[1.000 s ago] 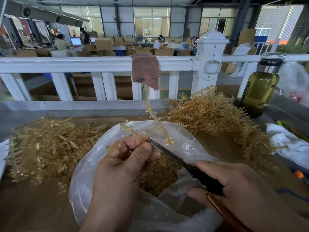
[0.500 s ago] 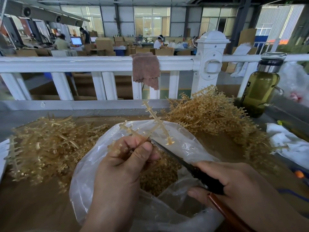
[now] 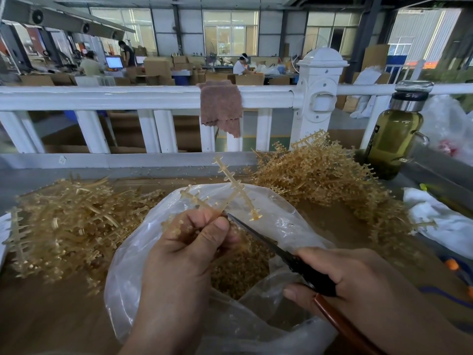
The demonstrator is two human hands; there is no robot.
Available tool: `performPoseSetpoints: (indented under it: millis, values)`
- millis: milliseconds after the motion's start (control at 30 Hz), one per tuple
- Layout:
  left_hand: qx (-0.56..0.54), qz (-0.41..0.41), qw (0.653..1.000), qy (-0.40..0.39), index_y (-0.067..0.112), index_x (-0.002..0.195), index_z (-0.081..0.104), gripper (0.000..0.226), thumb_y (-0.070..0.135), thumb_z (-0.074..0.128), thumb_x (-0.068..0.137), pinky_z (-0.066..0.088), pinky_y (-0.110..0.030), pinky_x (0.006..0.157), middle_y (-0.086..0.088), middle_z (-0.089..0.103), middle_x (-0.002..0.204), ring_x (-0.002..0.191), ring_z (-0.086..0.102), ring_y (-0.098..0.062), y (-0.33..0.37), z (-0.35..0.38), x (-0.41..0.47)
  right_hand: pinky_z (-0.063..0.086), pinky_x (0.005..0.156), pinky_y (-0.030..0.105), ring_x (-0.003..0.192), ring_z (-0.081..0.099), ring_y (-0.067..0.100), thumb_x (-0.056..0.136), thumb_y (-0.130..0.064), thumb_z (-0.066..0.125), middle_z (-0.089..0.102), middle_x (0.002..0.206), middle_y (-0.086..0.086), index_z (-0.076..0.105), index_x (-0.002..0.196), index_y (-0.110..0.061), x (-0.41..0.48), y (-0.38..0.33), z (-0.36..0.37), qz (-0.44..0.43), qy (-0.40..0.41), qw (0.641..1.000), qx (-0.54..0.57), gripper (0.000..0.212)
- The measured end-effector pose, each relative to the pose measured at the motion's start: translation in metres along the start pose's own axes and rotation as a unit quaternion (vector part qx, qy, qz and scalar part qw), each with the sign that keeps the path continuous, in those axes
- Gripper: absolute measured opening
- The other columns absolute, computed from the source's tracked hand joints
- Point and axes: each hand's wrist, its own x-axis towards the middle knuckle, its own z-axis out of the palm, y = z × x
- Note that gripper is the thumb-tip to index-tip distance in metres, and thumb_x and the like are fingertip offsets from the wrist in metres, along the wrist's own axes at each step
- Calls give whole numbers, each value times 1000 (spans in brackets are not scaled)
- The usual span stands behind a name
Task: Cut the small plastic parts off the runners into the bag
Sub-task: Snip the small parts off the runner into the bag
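Grip: left hand (image 3: 184, 254) is pinching the runner (image 3: 225, 190) above the open bag (image 3: 281, 221).
Tool: right hand (image 3: 358, 278) is gripping the scissors (image 3: 258, 239), tip meeting the runner.
Technique: probably best snipping flush at the parts (image 3: 256, 217), over the bag mouth.

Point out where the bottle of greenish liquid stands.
In the head view the bottle stands at far right, in front of the white railing, just right of the right-hand pile of runners.

Shifts runner (image 3: 231, 187) slightly left above the bag (image 3: 289, 226); draws right hand (image 3: 358, 278) and blade (image 3: 258, 235) fractionally toward bag centre.
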Motion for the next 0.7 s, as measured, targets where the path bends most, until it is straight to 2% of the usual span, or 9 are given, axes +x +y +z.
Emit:
performPoseSetpoints:
  millis: [67, 167, 267, 433, 567, 700]
  values:
    - [-1, -9, 1000, 0, 25, 57, 67, 18, 18, 70, 73, 56, -22, 60, 3, 66, 65, 65, 68, -11, 0, -1, 1, 39, 58, 15, 70, 57, -3, 77, -75, 43, 58, 73, -21, 50, 81, -48, 1, 0, 0, 0, -11, 1000, 6, 27]
    - [-1, -24, 1000, 1, 25, 57, 67, 18, 19, 70, 73, 55, -22, 58, 4, 66, 65, 64, 68, -11, -1, -2, 1, 40, 60, 17, 71, 57, -3, 77, -76, 42, 59, 74, -20, 52, 84, -43, 3, 3, 2, 0, -21, 1000, 8, 35]
    - [21, -36, 999, 16, 25, 61, 68, 10, 24, 72, 70, 55, -25, 58, 2, 67, 68, 66, 69, -13, -3, -4, 2, 41, 63, 14, 74, 58, -7, 79, -72, 53, 61, 79, -24, 56, 89, -43, 3, 5, 4, -5, -21, 1000, 10, 31]
    - [4, -30, 999, 25, 27, 67, 70, 7, 26, 71, 74, 56, -28, 62, -2, 69, 71, 68, 69, -15, -1, -7, 4, 42, 64, 12, 78, 59, -10, 79, -66, 64, 62, 82, -29, 54, 88, -58, 4, 7, 1, 1, -27, 999, 28, 16]
    - [4, -17, 999, 31, 23, 70, 69, 12, 31, 71, 77, 56, -25, 62, -6, 69, 75, 71, 68, -17, 0, -8, 3, 45, 67, 17, 81, 63, -3, 77, -72, 61, 67, 88, -21, 62, 104, -45, 2, 6, 1, -5, -15, 998, 66, 38]
    - [36, -6, 999, 29, 25, 72, 72, 17, 34, 74, 85, 57, -24, 65, -8, 72, 80, 76, 70, -18, -2, -9, 3, 46, 73, 18, 85, 62, -2, 71, -87, 45, 65, 92, -22, 58, 107, -50, 0, 4, 3, -3, -8, 998, 67, 54]
